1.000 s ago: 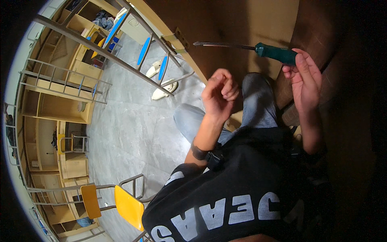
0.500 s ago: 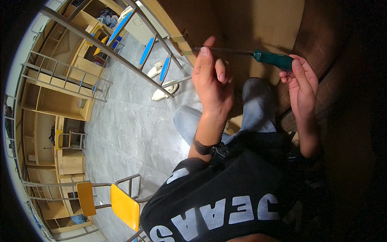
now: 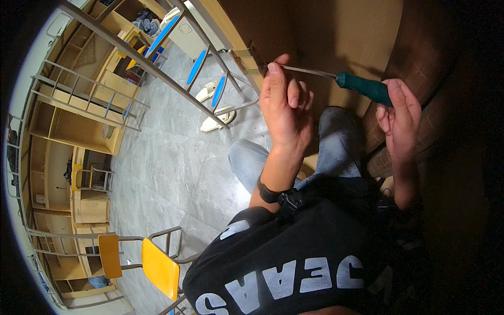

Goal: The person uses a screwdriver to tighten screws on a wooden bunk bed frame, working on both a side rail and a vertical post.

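Observation:
A screwdriver with a metal shaft and a green handle (image 3: 364, 88) slants across the front of a wooden panel (image 3: 362, 37). My right hand (image 3: 401, 113) is closed round the end of the handle. At the other end, the thumb and forefinger of my left hand (image 3: 286, 107) pinch the shaft near its tip, the other fingers curled. That tip lies close to a metal hinge (image 3: 254, 53) on the edge of the wooden frame. Whether a screw sits between my left fingertips is hidden.
A bunk ladder (image 3: 195, 67) with blue treads stands to the left of my left hand, with pale shoes (image 3: 218, 119) on the grey tiled floor (image 3: 163, 157) beside it. A yellow chair (image 3: 160, 268) is at lower left. Desks and shelves (image 3: 79, 131) line the far left.
Both hands and the screwdriver sit slightly further right and lower in view, as does the hinge. The screwdriver slopes a little more steeply down toward my right hand.

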Motion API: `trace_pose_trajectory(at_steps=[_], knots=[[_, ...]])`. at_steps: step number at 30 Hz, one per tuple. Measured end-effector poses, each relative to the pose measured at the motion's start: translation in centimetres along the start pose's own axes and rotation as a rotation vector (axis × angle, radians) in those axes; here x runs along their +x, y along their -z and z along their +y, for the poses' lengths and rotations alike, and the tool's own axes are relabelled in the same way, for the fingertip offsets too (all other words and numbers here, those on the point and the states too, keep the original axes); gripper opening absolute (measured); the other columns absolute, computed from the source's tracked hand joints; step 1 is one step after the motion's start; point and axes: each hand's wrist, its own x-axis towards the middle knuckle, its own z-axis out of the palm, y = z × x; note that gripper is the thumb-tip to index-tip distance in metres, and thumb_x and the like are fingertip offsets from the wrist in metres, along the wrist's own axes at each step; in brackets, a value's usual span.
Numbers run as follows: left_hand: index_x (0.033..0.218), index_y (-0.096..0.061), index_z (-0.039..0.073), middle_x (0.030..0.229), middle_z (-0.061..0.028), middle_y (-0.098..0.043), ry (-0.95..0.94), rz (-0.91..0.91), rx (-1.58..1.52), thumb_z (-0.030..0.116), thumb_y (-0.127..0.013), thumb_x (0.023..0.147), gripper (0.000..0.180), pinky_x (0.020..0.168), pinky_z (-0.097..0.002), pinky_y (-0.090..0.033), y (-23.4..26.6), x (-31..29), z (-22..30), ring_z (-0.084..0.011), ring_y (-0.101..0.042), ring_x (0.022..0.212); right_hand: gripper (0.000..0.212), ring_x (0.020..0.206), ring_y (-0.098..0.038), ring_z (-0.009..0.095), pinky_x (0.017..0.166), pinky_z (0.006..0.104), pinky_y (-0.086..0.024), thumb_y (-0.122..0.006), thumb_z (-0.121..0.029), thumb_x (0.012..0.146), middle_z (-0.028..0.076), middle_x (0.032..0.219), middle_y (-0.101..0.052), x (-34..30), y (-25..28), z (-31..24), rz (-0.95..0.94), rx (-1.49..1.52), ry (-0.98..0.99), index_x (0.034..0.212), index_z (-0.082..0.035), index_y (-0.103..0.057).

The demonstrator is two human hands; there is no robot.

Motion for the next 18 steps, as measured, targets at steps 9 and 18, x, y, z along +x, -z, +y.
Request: trace_pose_trajectory(at_steps=[9, 18], knots=[[0.111, -0.051, 0.013, 0.051, 0.0066, -0.032, 0.023, -0.022, -0.044, 0.04, -0.043, 0.097, 0.032, 0.043, -0.0209, -0.024, -0.1, 0.1, 0.1, -0.0048, -0.025, 0.042, 0.029, 0.051, -0.046, 0.001, 0.043, 0.0141, -0.031, -0.058, -0.024, 0.092, 0.001, 0.068, -0.058, 0.2, -0.5, -2.4, 0.007, -0.258, 0.102, 0.109, -0.001, -0.063], [0.111, -0.052, 0.012, 0.059, 0.0053, -0.04, 0.051, 0.03, 0.005, 0.044, -0.042, 0.096, 0.037, 0.042, -0.0209, -0.024, -0.7, 0.0, 0.3, -0.0055, -0.027, 0.042, 0.029, 0.096, -0.054, 0.017, 0.079, 0.0251, -0.047, -0.062, 0.006, 0.081, 0.012, 0.106, -0.056, 0.7, 0.1, -3.0, -0.193, -0.578, 0.802, 0.109, 0.002, -0.06]])
